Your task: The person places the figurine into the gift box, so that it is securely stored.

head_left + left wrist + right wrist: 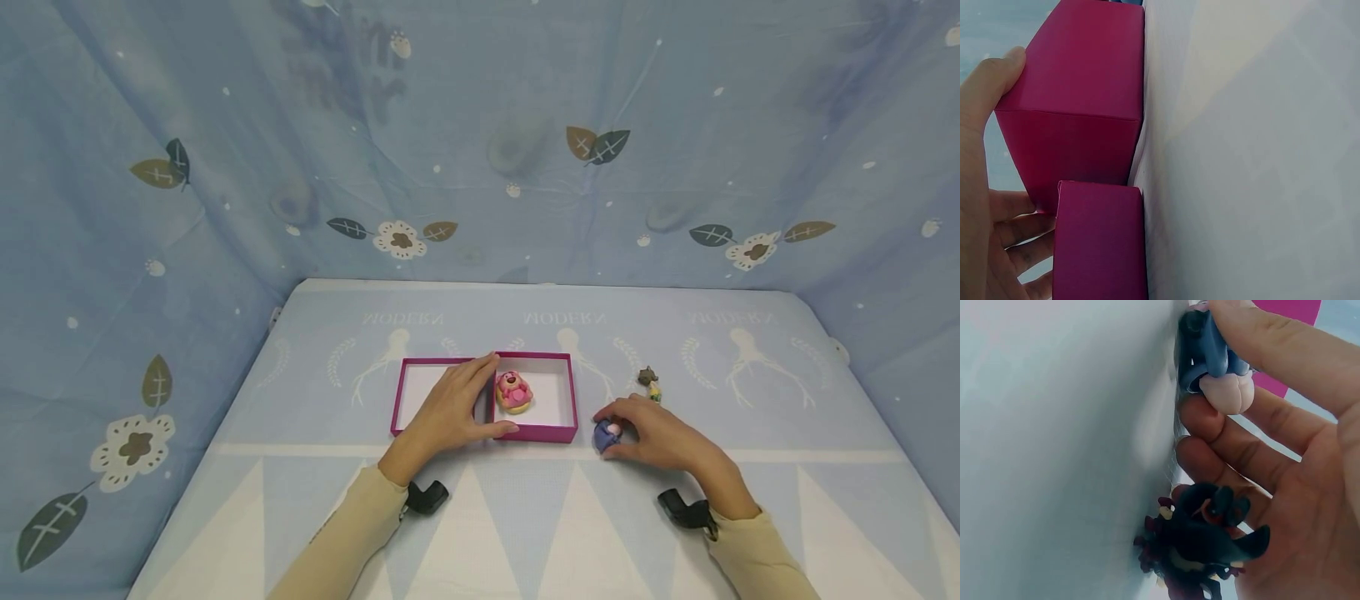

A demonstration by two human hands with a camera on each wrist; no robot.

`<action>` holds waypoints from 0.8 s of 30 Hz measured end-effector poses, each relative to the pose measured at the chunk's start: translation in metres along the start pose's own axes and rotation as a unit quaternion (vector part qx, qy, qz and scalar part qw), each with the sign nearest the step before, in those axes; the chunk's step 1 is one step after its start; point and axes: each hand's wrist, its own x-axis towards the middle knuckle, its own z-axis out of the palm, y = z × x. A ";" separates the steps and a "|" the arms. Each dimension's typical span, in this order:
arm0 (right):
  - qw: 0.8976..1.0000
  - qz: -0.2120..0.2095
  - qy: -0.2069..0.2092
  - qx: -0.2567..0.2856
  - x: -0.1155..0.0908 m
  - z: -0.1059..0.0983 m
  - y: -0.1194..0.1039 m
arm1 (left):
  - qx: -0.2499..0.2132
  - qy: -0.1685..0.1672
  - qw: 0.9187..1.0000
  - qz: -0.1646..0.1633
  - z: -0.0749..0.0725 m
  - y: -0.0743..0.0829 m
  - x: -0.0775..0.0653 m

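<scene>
An open magenta box (555, 433) with a white inside holds a pink bear figurine (514, 392) on a yellow base. My left hand (450, 408) grips the box at its left end. The thumb (1013, 65) hooks over the front rim, and the fingers reach along the left wall to the back. Between thumb and fingertips, my right hand (660, 433) pinches a blue-purple figurine (606, 435) at the table surface, right of the box. In the right wrist view, this blue figurine (1213, 356) shows a pale rounded part. A dark figurine (1200, 540) stands close to the palm.
Against the box's left side lies a second, shallower magenta-edged tray (420, 383), partly covered by my left hand. A small figurine (648, 380) with a grey-brown head lies just behind my right hand. Patterned blue cloth (480, 167) hangs behind the table (517, 517).
</scene>
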 end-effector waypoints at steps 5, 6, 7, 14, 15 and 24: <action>1.000 0.007 -0.011 0.007 -0.001 -0.003 0.001 | 0.000 -0.002 1.000 0.001 0.000 0.000 0.000; 1.000 0.009 -0.012 0.009 -0.001 -0.004 0.001 | 0.001 -0.001 1.000 0.003 0.000 -0.001 0.000; 1.000 0.011 -0.012 0.011 -0.001 -0.004 0.002 | 0.002 -0.001 1.000 0.003 0.001 -0.001 0.000; 1.000 0.009 -0.006 0.023 -0.002 -0.004 0.003 | -0.001 0.000 1.000 -0.001 0.001 0.000 0.000; 1.000 0.008 -0.005 0.023 -0.002 -0.004 0.003 | -0.002 -0.002 1.000 -0.002 0.001 0.000 0.000; 0.999 0.018 0.000 0.030 0.000 -0.003 0.004 | -0.006 -0.012 1.000 -0.011 0.000 0.001 -0.001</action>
